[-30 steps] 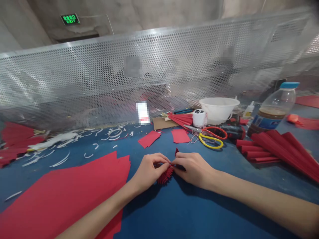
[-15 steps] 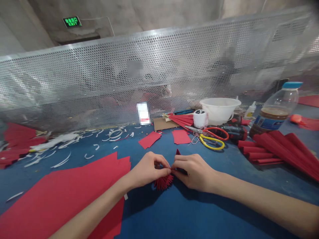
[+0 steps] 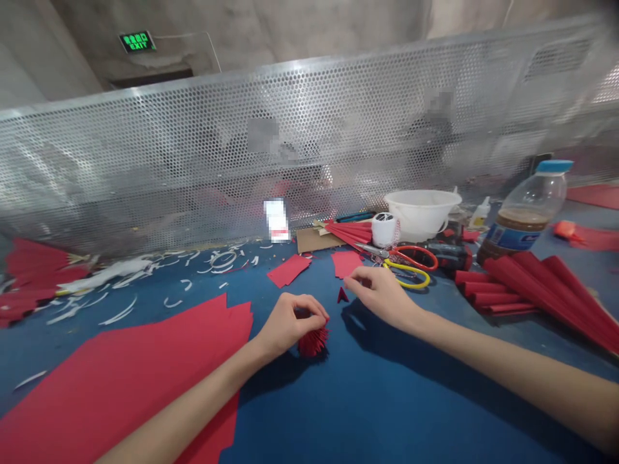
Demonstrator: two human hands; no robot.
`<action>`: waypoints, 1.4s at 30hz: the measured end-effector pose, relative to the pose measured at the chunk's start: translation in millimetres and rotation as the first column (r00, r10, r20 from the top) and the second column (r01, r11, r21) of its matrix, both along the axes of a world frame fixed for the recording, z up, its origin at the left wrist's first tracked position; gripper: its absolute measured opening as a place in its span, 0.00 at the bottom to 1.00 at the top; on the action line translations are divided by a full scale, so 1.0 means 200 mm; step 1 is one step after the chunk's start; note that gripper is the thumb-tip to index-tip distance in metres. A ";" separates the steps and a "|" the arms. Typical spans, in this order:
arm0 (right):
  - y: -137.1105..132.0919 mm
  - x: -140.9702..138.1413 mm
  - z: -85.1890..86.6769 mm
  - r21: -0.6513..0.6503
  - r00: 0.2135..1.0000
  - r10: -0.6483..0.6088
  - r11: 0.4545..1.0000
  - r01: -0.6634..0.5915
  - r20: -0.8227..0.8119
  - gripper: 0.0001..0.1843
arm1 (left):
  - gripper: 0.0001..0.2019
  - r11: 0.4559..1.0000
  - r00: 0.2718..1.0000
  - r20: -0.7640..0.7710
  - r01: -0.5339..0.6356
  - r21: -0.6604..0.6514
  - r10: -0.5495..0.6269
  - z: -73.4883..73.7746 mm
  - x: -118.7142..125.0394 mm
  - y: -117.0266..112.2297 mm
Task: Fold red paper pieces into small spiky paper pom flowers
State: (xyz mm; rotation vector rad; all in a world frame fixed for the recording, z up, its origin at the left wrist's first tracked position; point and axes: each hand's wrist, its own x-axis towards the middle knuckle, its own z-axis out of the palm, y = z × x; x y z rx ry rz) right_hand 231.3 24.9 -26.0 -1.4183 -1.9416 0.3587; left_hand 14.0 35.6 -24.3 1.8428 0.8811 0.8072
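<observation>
A small red pleated paper bundle [image 3: 313,343] with a fan of narrow folded edges is pinched at its top in my left hand [image 3: 293,325], just above the blue table. My right hand [image 3: 380,295] is apart from it, up and to the right, its thumb and fingertips close together. Whether anything is between those tips cannot be made out. Just left of them a small folded red paper piece [image 3: 343,295] stands on the table. Behind the fingertips lies a flat red paper rectangle [image 3: 345,263], with another red paper piece [image 3: 289,270] further left.
Large red paper sheets [image 3: 145,367] lie under my left forearm. Yellow-and-red-handled scissors [image 3: 409,276], a white thread spool [image 3: 384,230], a white bowl [image 3: 423,212] and a bottle [image 3: 527,209] stand at the right, beside folded red paper [image 3: 541,283]. A perforated metal screen [image 3: 193,154] rises behind.
My right hand has let go of the pleated bundle and moved up and away, toward the red paper rectangle. My left hand keeps its pinch on the bundle, which now hangs slightly further left.
</observation>
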 end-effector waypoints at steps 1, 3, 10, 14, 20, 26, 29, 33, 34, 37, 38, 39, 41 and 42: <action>0.02 0.01 0.00 0.022 0.998 -0.053 0.998 0.052 0.035 0.20 | 0.05 1.000 0.999 0.028 -0.026 -0.017 0.027 -0.01 0.00 0.00; 0.03 0.01 -0.02 0.051 0.990 -0.095 0.995 0.090 0.108 0.17 | 0.05 0.998 0.996 0.058 -0.061 -0.034 0.063 -0.01 0.00 0.00; 0.03 -0.01 -0.09 0.044 0.983 -0.006 0.999 -0.002 0.181 0.10 | 0.06 0.991 0.990 0.055 -0.129 -0.026 0.130 0.00 -0.01 0.00; 0.03 0.00 -0.06 -0.041 0.992 0.127 0.991 -0.127 -0.015 0.09 | 0.07 0.985 0.983 0.063 -0.173 0.024 0.172 -0.02 -0.02 0.01; -0.03 -0.04 -0.01 -0.139 0.921 0.290 0.933 -0.333 -0.259 0.11 | 0.08 0.978 0.985 0.012 -0.173 0.112 0.173 -0.02 -0.02 -0.01; -0.06 -0.05 -0.01 -0.160 0.892 0.356 0.899 -0.408 -0.278 0.10 | 0.08 0.939 0.981 0.013 -0.189 0.288 0.194 -0.01 -0.02 -0.07; -0.06 -0.04 -0.02 -0.138 0.882 0.370 0.896 -0.422 -0.292 0.10 | 0.08 0.918 0.978 0.013 -0.200 0.344 0.208 0.00 -0.02 -0.09; -0.06 -0.05 -0.03 -0.077 0.865 0.403 0.893 -0.443 -0.297 0.10 | 0.08 0.905 0.981 0.007 -0.181 0.384 0.193 0.01 -0.01 -0.10; -0.07 -0.05 -0.04 -0.053 0.859 0.416 0.892 -0.450 -0.299 0.11 | 0.08 0.903 0.982 0.007 -0.175 0.393 0.187 0.01 -0.01 -0.10; -0.07 -0.06 -0.05 0.012 0.844 0.442 0.888 -0.460 -0.304 0.10 | 0.07 0.897 0.985 0.010 -0.163 0.412 0.174 0.01 0.00 -0.11; -0.07 -0.06 -0.05 0.024 0.842 0.447 0.886 -0.462 -0.303 0.10 | 0.07 0.895 0.985 0.010 -0.162 0.416 0.174 0.00 0.00 -0.11; -0.07 -0.06 -0.05 0.031 0.840 0.451 0.885 -0.464 -0.300 0.09 | 0.07 0.893 0.984 0.010 -0.165 0.420 0.177 0.00 0.00 -0.11; -0.07 -0.05 -0.06 0.039 0.840 0.455 0.884 -0.466 -0.295 0.09 | 0.07 0.889 0.983 0.009 -0.171 0.426 0.185 0.00 0.00 -0.11; -0.07 -0.05 -0.06 0.039 0.840 0.456 0.884 -0.466 -0.293 0.09 | 0.07 0.887 0.982 0.007 -0.173 0.429 0.188 0.00 0.00 -0.10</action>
